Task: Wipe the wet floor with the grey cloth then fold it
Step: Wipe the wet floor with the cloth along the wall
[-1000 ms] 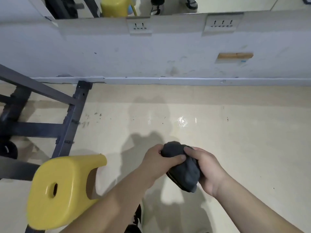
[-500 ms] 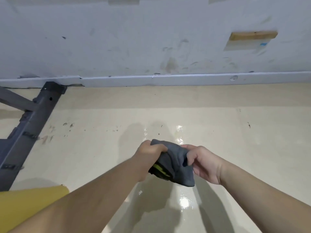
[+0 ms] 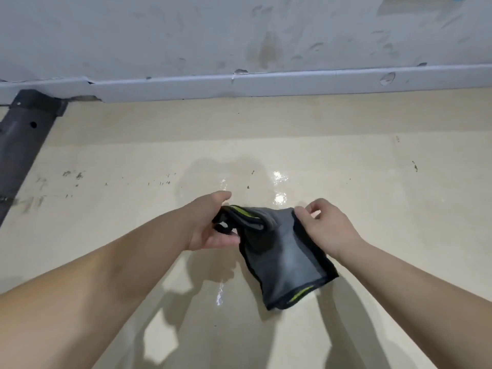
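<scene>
Forward, both hands [image 3: 213, 227] [image 3: 326, 230] (fingers [image 3: 300, 213] on cloth [image 3: 282, 249])

I have one view: head camera, wide-angle, facing forward and steeply down, close over the floor [image 3: 372, 145]; wall [image 3: 133, 35] and skirting board [image 3: 292, 83] up top.

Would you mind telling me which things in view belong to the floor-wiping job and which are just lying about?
For the job:
grey cloth, held between the left hand and right hand
wet floor, with shiny patches

Just lying about:
dark metal frame, far left
skirting board
stained wall
</scene>
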Demonstrator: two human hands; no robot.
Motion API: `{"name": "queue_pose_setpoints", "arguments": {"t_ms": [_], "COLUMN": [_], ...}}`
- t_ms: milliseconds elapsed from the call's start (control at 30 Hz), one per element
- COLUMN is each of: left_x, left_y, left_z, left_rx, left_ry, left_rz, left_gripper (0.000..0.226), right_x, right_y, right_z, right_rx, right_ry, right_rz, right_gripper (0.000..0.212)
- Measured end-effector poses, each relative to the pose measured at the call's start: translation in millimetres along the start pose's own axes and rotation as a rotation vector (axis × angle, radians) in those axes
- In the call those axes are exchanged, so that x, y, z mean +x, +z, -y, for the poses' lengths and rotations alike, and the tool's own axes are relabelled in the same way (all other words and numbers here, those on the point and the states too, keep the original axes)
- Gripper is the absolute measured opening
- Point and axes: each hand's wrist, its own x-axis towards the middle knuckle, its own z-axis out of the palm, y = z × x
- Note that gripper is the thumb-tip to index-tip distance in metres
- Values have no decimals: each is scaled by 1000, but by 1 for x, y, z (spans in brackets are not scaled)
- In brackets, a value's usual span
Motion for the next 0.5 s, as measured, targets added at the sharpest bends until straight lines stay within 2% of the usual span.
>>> {"name": "queue_pose_setpoints", "arguments": {"t_ms": [33,100,167,233,300,367,433,500], "left_x": [8,20,28,35,42,53,68,80], "left_y": [-1,-1,-2,-12,-30,-57,-90,-118], "left_z": [5,19,32,43,48,50,49,49], "left_rx": [-27,27,154,408,748,1020,1255,1429], "left_ry": [70,192,313,460,611,693,623,439], "left_rz": [-86,-207,-235,-282,-337,-378,-458,-546], "left_gripper": [41,32,25,25,41,60,82,113], "right_x": [5,13,14,13,14,16,20,27], "right_y": [4,16,35,63,86,100,110,118], "right_z": [1,0,-2,-7,-10,-10,-4,5], "right_rx": [-125,-298,-394,-526,-760,-890,-879,-857], "right_ry": [-83,-257,-408,-486,-480,-425,-379,-314], "right_rz": [-112,-193,-81,77,166,199,205,223], "right_gripper": [41,41,40,60,91,102,103,99]}}
